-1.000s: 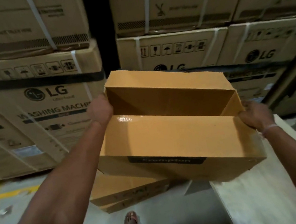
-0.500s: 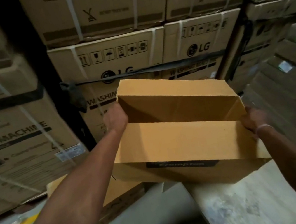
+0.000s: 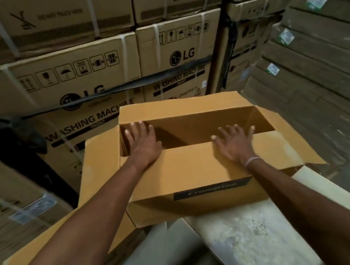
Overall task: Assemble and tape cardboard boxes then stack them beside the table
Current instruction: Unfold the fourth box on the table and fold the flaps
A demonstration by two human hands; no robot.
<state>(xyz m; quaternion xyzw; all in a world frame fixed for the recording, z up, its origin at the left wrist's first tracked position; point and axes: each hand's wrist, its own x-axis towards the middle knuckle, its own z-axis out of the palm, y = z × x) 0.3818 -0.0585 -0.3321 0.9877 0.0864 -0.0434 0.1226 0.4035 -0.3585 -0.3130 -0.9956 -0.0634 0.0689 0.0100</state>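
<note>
Head view: the tan open-topped cardboard box (image 3: 187, 171) is sitting on the pale table's (image 3: 254, 234) far corner, long axis running left-right; left hand (image 3: 142, 144) and right hand (image 3: 234, 143) are pressing flat, fingers spread (gripping nothing), equally near.

The box (image 3: 199, 174) was matt, smooth tan cardboard. The table (image 3: 255, 241) looked pale, mottled and worn. The cartons (image 3: 83, 78) behind were dull brown cardboard bound with pale glossy straps (image 3: 158, 41).
</note>
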